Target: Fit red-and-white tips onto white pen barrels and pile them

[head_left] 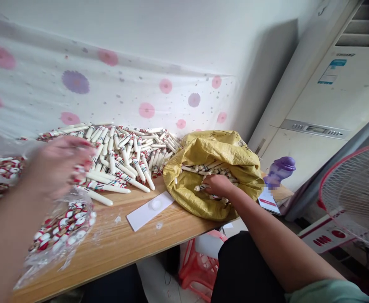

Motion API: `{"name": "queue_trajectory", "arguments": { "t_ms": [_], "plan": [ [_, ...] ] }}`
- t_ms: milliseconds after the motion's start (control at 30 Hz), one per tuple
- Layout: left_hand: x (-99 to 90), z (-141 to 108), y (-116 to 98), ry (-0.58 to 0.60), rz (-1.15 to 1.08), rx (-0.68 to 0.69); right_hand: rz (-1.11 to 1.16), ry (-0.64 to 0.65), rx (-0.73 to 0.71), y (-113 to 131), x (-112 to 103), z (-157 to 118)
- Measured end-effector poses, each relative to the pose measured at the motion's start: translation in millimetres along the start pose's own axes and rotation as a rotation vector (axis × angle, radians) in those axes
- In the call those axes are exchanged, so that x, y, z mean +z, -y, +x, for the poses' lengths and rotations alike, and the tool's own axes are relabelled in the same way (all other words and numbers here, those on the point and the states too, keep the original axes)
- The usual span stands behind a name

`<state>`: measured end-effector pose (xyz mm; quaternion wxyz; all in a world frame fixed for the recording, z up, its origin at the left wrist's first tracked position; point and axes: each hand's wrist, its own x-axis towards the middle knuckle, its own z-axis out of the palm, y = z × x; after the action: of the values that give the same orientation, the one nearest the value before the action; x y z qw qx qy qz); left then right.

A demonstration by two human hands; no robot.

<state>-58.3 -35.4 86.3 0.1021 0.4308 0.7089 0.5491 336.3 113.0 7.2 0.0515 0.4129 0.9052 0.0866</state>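
My left hand (61,164) is blurred by motion above the left end of a pile of white pens (121,155); what it holds, if anything, cannot be made out. Below it, a clear plastic bag (61,227) contains small red, white and brown pieces. My right hand (217,186) reaches into the open yellow sack (184,200), its fingers closed around a white pen (200,187). More white pens lie inside the sack around that hand.
A white card (142,214) with a small round piece lies on the wooden table (124,240). At the right are a purple bottle (279,170), a phone (269,200) and a fan (357,189). A red stool (198,265) stands below the table edge.
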Motion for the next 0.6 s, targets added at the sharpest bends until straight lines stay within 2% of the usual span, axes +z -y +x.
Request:
{"name": "queue_trajectory", "arguments": {
  "t_ms": [67, 100, 200, 267, 333, 400, 467, 600],
  "plan": [
    [35.9, -9.4, 11.9, 0.339, 0.292, 0.049, 0.012, -0.023, 0.023, -1.8, 0.0, -1.6],
    [53.8, -14.4, 20.6, 0.439, 0.467, 0.103, 0.022, -0.047, 0.041, -2.8, 0.1, -2.7],
    [92.7, -25.5, 51.1, 0.554, 0.596, 0.199, 0.163, -0.205, 0.100, -6.4, 1.1, -6.2],
    [102.1, -28.8, 69.5, 0.603, 0.608, 0.252, 0.338, -0.347, 0.100, -8.6, 2.1, -7.6],
    [102.7, -29.4, 83.1, 0.585, 0.632, 0.325, 0.511, -0.457, 0.050, -9.3, 3.1, -8.1],
    [100.5, -28.4, 91.5, 0.517, 0.664, 0.393, 0.697, -0.506, -0.016, -7.6, 3.1, -8.0],
    [99.1, -26.1, 95.6, 0.446, 0.674, 0.405, 0.903, -0.460, -0.096, -2.8, 0.9, -8.1],
    [97.6, -19.1, 95.3, 0.307, 0.582, 0.340, 1.296, -0.248, -0.285, 14.3, -13.0, -9.5]
  ]
}}
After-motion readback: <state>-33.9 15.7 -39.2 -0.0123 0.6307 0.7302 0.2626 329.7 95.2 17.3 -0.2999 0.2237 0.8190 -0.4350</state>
